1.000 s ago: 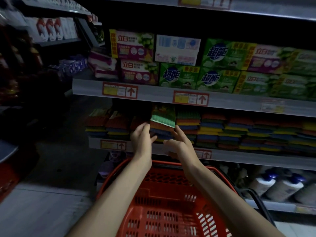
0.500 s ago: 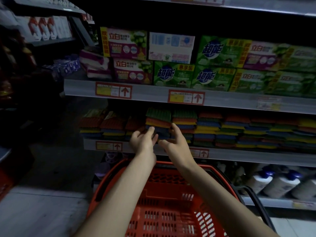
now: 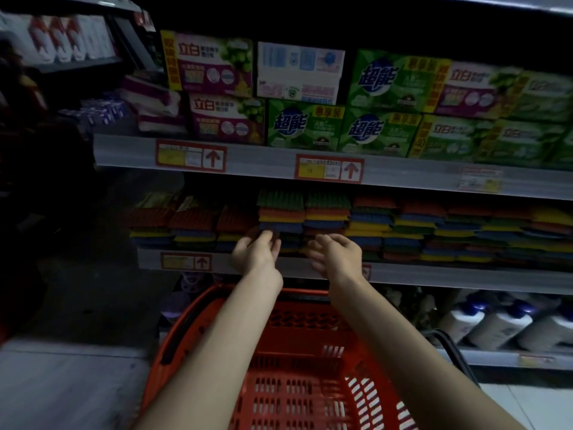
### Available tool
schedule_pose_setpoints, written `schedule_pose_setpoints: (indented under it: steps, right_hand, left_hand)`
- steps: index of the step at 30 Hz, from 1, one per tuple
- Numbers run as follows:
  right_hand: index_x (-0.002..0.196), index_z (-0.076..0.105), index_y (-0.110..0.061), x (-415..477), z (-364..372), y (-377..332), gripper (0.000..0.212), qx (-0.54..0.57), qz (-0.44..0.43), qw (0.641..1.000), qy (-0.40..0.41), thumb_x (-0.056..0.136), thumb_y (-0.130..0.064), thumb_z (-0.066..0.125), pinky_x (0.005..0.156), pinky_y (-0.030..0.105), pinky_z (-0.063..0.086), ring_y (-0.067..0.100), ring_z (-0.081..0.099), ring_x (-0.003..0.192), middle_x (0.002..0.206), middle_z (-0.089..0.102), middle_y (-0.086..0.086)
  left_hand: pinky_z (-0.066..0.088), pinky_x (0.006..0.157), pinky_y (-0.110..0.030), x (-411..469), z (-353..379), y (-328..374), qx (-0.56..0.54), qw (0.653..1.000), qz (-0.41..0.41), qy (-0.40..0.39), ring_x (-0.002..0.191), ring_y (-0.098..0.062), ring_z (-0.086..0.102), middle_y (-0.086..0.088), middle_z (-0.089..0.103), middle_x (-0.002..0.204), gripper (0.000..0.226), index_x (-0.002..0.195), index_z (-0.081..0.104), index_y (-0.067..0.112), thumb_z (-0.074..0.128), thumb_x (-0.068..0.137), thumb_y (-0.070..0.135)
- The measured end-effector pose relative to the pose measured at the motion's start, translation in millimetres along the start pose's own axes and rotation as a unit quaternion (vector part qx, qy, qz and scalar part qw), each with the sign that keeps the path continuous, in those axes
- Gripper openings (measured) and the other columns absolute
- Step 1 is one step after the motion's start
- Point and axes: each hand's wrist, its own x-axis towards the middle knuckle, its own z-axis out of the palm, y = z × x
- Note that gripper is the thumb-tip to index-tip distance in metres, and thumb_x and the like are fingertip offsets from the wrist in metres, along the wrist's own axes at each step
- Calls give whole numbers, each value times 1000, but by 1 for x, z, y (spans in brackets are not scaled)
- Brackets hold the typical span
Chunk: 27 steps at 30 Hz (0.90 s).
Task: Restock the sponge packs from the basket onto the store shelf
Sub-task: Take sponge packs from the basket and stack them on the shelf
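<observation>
Now, nearest to you, a red plastic basket point(image 3: 186, 330) sits low in front of the shelving. The part of its slatted floor that shows holds no sponge packs, though the person's forearms cover some of it. Both bare arms reach over the basket toward the middle shelf point(image 3: 434, 276).

The left hand point(image 3: 255, 252) is at the shelf's front edge, fingers loosely curled. Their tips touch or almost touch the front of a sponge stack point(image 3: 288, 240); in this dim light I cannot tell which. The right hand point(image 3: 336, 254) hangs just beside it to the right, fingers relaxed and slightly spread, gripping nothing.

A second ago the two hands were tipping a green-topped sponge pack point(image 3: 280, 201) onto that stack. Now the pack lies level on top, flush with its neighbours, and both hands have dropped below it and let go. So this pack looks shelved. With nothing visible in the basket, the restocking seems at or near its end; perhaps only a tidying nudge remains.

Farther right, the row of striped sponge packs point(image 3: 449, 231) runs along the rest of the shelf. Above, on the next shelf up, green and purple soap boxes point(image 3: 305, 122) are stacked two high. At lower right, white bottles point(image 3: 496, 324) with blue caps stand on the bottom shelf.
</observation>
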Motion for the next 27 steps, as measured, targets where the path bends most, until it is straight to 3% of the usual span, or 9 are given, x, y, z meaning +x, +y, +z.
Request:
schedule_pose_setpoints:
  steps: [3,5,8,14,20,27]
  right_hand:
    - [117,59,-1,11,-5,-1,18,59,39,997,20,104,-13,59,38,19,39,14,59,56,88,72,10]
    - [139,51,6,19,-6,1,41,70,49,996,37,103,-14,60,35,19,35,9,55,42,81,70,9]
    - [150,43,3,26,-7,4,54,88,56,993,49,103,-17,62,34,18,34,6,53,33,99,73,17]
    - [139,51,6,28,-5,3,47,112,53,990,60,99,-13,66,33,19,29,6,43,31,86,70,14]
    - [138,50,3,29,-4,2,43,101,40,991,75,101,-13,64,35,17,35,15,60,58,78,71,9]
    - [150,42,0,39,-3,4,58,93,54,991,83,99,-12,66,35,19,36,14,63,55,80,72,9]
  left_hand:
    - [59,72,-30,1,1,0,-7,1000,-6,8,76,-20,67,-10,63,80,27,73,56,10,68,92,-5]
    - [60,67,-29,2,1,-1,1,1000,-7,9,74,-19,68,-11,65,80,24,74,58,8,69,92,-3]
    - [61,67,-29,3,1,-4,10,1000,-6,8,78,-20,72,-14,70,87,17,79,63,6,70,93,0]
    - [60,75,-34,-2,2,-4,15,1000,7,1,76,-20,71,-8,67,80,23,76,60,11,67,95,0]
    - [62,77,-35,-1,1,-3,41,999,22,-2,76,-18,70,-9,67,82,19,77,63,7,68,94,1]
    - [61,75,-33,-1,2,-4,40,999,34,-12,78,-20,71,-10,68,87,12,87,64,6,65,96,-2]
